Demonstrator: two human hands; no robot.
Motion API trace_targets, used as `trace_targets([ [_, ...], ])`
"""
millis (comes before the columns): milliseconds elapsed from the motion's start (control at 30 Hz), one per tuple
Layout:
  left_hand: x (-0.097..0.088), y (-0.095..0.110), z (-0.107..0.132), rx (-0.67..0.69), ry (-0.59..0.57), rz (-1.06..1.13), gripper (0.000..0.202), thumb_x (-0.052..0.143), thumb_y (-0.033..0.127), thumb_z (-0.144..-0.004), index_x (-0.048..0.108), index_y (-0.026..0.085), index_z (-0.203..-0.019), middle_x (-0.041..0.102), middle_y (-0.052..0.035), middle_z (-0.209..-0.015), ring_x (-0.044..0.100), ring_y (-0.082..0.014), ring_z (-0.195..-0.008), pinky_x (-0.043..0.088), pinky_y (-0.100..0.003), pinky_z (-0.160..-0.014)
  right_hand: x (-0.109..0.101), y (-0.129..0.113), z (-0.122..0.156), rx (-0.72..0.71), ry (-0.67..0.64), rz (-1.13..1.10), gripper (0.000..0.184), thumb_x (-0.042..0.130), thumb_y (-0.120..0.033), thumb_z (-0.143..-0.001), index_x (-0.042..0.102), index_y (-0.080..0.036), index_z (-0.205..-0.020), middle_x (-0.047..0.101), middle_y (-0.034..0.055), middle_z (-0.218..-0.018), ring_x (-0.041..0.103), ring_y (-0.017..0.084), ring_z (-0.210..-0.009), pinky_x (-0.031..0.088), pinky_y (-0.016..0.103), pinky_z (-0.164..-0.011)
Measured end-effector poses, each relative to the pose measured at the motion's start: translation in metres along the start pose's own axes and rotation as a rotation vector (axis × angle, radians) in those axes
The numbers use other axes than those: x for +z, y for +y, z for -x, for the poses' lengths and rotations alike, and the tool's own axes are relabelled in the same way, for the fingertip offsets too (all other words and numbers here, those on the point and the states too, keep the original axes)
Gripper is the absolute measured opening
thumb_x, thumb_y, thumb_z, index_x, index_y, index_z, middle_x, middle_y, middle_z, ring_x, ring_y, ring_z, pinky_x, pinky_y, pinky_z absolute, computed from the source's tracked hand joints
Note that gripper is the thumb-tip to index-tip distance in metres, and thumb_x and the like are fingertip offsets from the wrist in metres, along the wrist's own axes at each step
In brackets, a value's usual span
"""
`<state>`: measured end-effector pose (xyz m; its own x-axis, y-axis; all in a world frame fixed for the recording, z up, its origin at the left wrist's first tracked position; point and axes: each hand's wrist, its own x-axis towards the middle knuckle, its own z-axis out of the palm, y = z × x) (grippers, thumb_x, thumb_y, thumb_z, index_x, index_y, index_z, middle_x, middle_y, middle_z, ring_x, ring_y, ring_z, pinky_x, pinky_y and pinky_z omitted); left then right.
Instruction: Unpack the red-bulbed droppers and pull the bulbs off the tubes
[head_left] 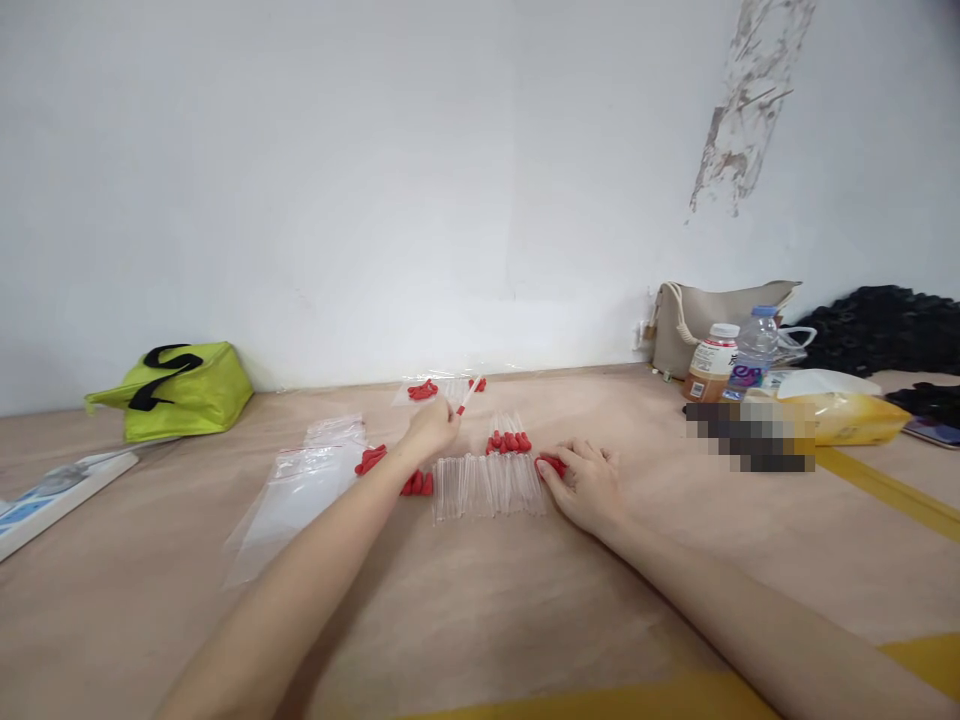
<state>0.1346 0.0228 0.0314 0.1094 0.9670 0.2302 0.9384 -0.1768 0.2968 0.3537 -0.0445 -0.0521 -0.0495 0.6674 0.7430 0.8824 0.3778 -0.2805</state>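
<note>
My left hand point(431, 428) is closed on a thin clear dropper with a red bulb point(467, 398), lifted above the wooden table point(480, 590). My right hand point(585, 482) rests on the table with its fingers curled on a red rubber bulb point(551, 463). Between the hands lies a row of clear dropper tubes point(486, 486). Behind the row stand several finished droppers with red bulbs point(508, 438). Loose red bulbs point(417, 484) lie under my left wrist, and more red bulbs point(370, 458) lie to their left.
Clear plastic bags point(296, 495) lie left of the tubes, another bag with red bulbs point(424, 390) by the wall. A lime-green bag point(174, 388) sits far left. A beige bag point(709, 320), two bottles point(731, 360) and a yellow packet point(851, 418) stand at right.
</note>
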Motion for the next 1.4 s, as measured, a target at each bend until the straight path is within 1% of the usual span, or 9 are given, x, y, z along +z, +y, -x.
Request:
trace_targets([
  [67,-0.006,-0.014,0.03,0.11,0.087,0.009,0.016,0.038,0.028,-0.083,0.05,0.018,-0.082,0.061,-0.0046,-0.082,0.056,-0.0179,-0.078,0.039,-0.03,-0.071,0.001,0.0,-0.001,-0.029,0.057,-0.051,0.03,0.046,-0.038,-0.081,0.057,-0.022,-0.105,0.058,0.0066,-0.097,0.054,0.018,-0.087,0.032,0.034,-0.078],
  [100,-0.006,-0.021,0.046,0.247,0.185,0.017,0.015,0.039,0.028,-0.083,0.049,0.018,-0.081,0.061,-0.0036,-0.079,0.056,-0.0175,-0.075,0.039,-0.031,-0.072,0.0,-0.001,-0.001,-0.059,0.083,-0.082,0.039,0.047,-0.04,-0.08,0.052,-0.021,-0.113,0.055,0.0093,-0.104,0.053,0.02,-0.092,0.033,0.035,-0.08],
  [200,0.004,-0.042,0.088,0.501,0.36,-0.014,0.013,0.042,0.027,-0.085,0.05,0.018,-0.083,0.061,-0.002,-0.077,0.056,-0.0166,-0.073,0.037,-0.033,-0.074,-0.007,-0.008,0.0,-0.21,0.103,-0.141,0.056,0.05,-0.045,-0.078,0.039,-0.018,-0.126,0.048,0.0136,-0.115,0.048,0.023,-0.102,0.035,0.037,-0.084],
  [333,0.021,-0.052,0.116,0.667,0.523,-0.048,0.012,0.046,0.019,-0.083,0.053,0.017,-0.092,0.064,-0.0042,-0.084,0.058,-0.0164,-0.079,0.036,-0.032,-0.077,-0.015,-0.025,0.005,-0.441,0.017,-0.118,0.045,0.051,-0.042,-0.079,0.047,-0.022,-0.12,0.054,0.0097,-0.112,0.048,0.022,-0.101,0.03,0.039,-0.087],
  [500,0.026,-0.041,0.117,0.717,0.598,-0.098,0.017,0.049,0.017,-0.082,0.058,0.019,-0.096,0.066,-0.0036,-0.082,0.057,-0.0164,-0.078,0.034,-0.034,-0.076,-0.008,-0.042,0.009,-0.545,0.0,-0.068,0.025,0.051,-0.031,-0.082,0.058,-0.023,-0.105,0.064,0.0037,-0.087,0.051,0.018,-0.092,0.026,0.039,-0.087],
  [667,0.026,-0.036,0.116,0.776,0.594,-0.103,0.013,0.055,0.021,-0.079,0.061,0.023,-0.091,0.065,-0.0015,-0.079,0.054,-0.0161,-0.076,0.032,-0.035,-0.077,0.0,-0.045,0.009,-0.554,-0.038,-0.099,0.017,0.048,-0.026,-0.084,0.063,-0.023,-0.088,0.059,-0.0018,-0.062,0.051,0.012,-0.073,0.023,0.038,-0.086],
  [833,0.026,-0.036,0.12,0.845,0.605,-0.127,0.005,0.056,0.021,-0.079,0.061,0.023,-0.08,0.064,0.002,-0.069,0.052,-0.0146,-0.071,0.031,-0.037,-0.078,-0.005,-0.045,0.013,-0.603,-0.061,-0.137,0.016,0.047,-0.025,-0.083,0.063,-0.022,-0.08,0.057,-0.0034,-0.057,0.047,0.011,-0.068,0.022,0.038,-0.085],
  [1000,0.023,-0.032,0.126,0.932,0.628,-0.176,0.012,0.05,0.016,-0.082,0.06,0.021,-0.08,0.063,0.0019,-0.064,0.052,-0.0153,-0.072,0.03,-0.038,-0.078,-0.011,-0.041,0.016,-0.649,-0.068,-0.151,0.013,0.048,-0.023,-0.082,0.06,-0.022,-0.078,0.057,-0.0044,-0.059,0.045,0.012,-0.068,0.022,0.039,-0.085],
  [1400,0.015,-0.031,0.127,1.044,0.76,-0.27,0.011,0.052,0.013,-0.08,0.058,0.021,-0.076,0.064,0.006,-0.066,0.054,-0.0128,-0.071,0.031,-0.035,-0.075,-0.009,-0.04,0.016,-0.689,-0.06,-0.121,0.016,0.045,-0.024,-0.084,0.061,-0.024,-0.08,0.055,-0.0027,-0.06,0.044,0.013,-0.069,0.028,0.033,-0.077],
])
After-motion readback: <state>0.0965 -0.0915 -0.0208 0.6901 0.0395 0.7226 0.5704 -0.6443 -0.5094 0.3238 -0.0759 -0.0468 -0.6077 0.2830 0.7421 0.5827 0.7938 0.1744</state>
